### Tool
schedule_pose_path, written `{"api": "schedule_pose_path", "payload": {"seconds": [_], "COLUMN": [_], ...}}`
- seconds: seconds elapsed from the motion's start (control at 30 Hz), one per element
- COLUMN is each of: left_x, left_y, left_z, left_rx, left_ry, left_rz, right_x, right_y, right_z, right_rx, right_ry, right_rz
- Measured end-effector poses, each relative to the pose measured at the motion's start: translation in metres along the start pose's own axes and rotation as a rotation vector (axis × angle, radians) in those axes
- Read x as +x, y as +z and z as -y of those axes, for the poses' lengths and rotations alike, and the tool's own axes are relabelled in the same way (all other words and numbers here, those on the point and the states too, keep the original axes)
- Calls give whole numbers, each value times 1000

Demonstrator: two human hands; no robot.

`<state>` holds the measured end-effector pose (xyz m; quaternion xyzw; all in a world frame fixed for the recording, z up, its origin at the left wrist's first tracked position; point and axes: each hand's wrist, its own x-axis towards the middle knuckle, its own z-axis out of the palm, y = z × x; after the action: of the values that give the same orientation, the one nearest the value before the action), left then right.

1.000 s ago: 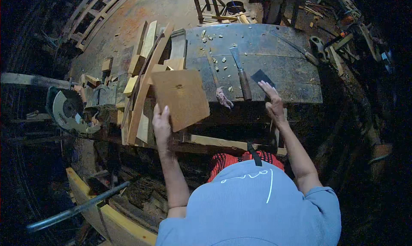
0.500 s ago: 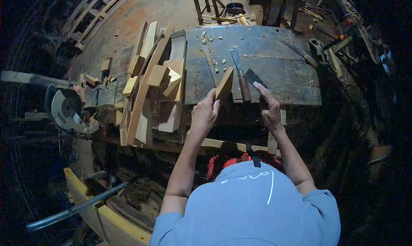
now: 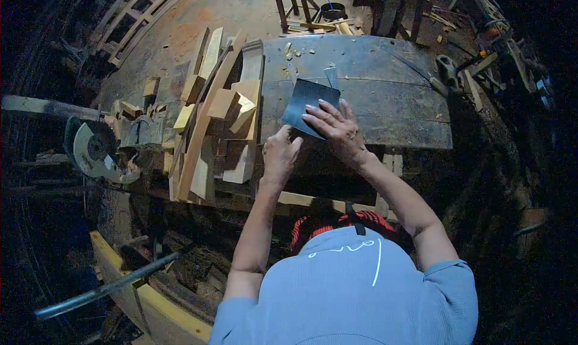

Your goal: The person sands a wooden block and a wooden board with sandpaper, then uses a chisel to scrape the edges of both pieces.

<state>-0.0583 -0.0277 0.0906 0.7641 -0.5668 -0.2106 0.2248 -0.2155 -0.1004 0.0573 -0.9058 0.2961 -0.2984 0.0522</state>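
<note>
My left hand (image 3: 281, 154) is closed at the front edge of the bench on a small wooden piece, which the sheet above now hides almost wholly. A dark, bendy sheet that looks like sandpaper (image 3: 307, 104) lies over that piece. My right hand (image 3: 338, 128) holds the sheet from above, fingers spread across its right side and pressed on it. Just behind the sheet shows the blade of a chisel (image 3: 332, 75); its handle is covered. The tip of a thin flat tool (image 3: 293, 74) sticks out at the sheet's upper left.
Wood offcuts and long strips (image 3: 208, 116) are piled on the bench's left. A circular saw (image 3: 96, 151) stands further left. Wood chips (image 3: 290, 53) lie on the dark bench top (image 3: 397, 104). A long thin tool (image 3: 415, 68) and a metal plane-like tool (image 3: 448, 71) lie at the right.
My right hand has taken the dark sheet from the bench and brought it left, over the wooden piece in my left hand. My left hand has moved slightly left and down.
</note>
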Motion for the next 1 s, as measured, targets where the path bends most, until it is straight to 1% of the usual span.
{"api": "schedule_pose_path", "payload": {"seconds": [0.07, 0.1, 0.17, 0.2, 0.27, 0.33, 0.4, 0.47, 0.5, 0.53, 0.57, 0.6, 0.63, 0.67, 0.7, 0.73, 0.77, 0.83, 0.87, 0.9, 0.93, 0.97, 1.0], "left_x": [-5, -8, -12, -13, -14, -18, -22, -26, -29, -32, -35, -36, -34, -31, -30, -30, -31, -30, -29, -29, -30, -30, -30], "left_y": [-5, -6, -6, 0, 18, 11, 8, 10, 22, 43, 55, 56, 44, 28, 16, 15, 15, 17, 17, 17, 16, 16, 16], "left_z": [-6, -7, -11, -1, 29, 9, -6, -12, -1, 20, 30, 26, 14, 1, -10, -16, -17, -16, -12, -5, -1, -1, -1], "left_rx": [-242, -239, -418, -416, -665, -635, -607, -444, -445, -640, -834, -888, -887, -637, -390, -463, -461, -424, -426, -333, -240, -243, -295], "left_ry": [-12, -15, -62, -59, 119, 83, 47, 66, 64, 56, 46, -58, -59, -10, 38, 15, 14, 79, 83, 46, 9, 8, 0], "left_rz": [-102, -101, -198, -197, -167, -150, -135, -107, -101, -135, -170, -170, -167, -114, -65, -88, -89, -142, -139, -69, 2, 5, 13], "right_x": [4, 5, 7, 8, 9, 8, 8, 7, 8, 6, 2, -3, -5, -6, -7, -6, -6, -4, -6, -9, -10, -12, -13], "right_y": [1, 2, 1, 0, 0, -5, -8, -15, -24, -29, -27, -23, -20, -18, -14, -10, -8, -10, -12, -14, -20, -20, -18], "right_z": [-2, -3, -8, -12, -20, -22, -19, -8, 7, 15, 17, 17, 16, 9, -3, -17, -27, -30, -23, -13, 2, 8, 4], "right_rx": [-13, -27, -35, -45, -21, 21, -15, -56, -20, 17, 19, 14, 9, 89, 87, 4, -76, -121, -110, -98, 8, 79, 60], "right_ry": [-5, -7, 18, 42, 73, 103, 92, 88, 28, -30, -23, -79, -136, -59, -62, 34, 132, 139, 48, -42, -76, -127, -131], "right_rz": [4, 7, 15, 23, -1, 3, 27, 51, -5, -60, -54, -63, -74, -58, -59, -47, -35, -26, -15, -2, -15, -49, -58]}}
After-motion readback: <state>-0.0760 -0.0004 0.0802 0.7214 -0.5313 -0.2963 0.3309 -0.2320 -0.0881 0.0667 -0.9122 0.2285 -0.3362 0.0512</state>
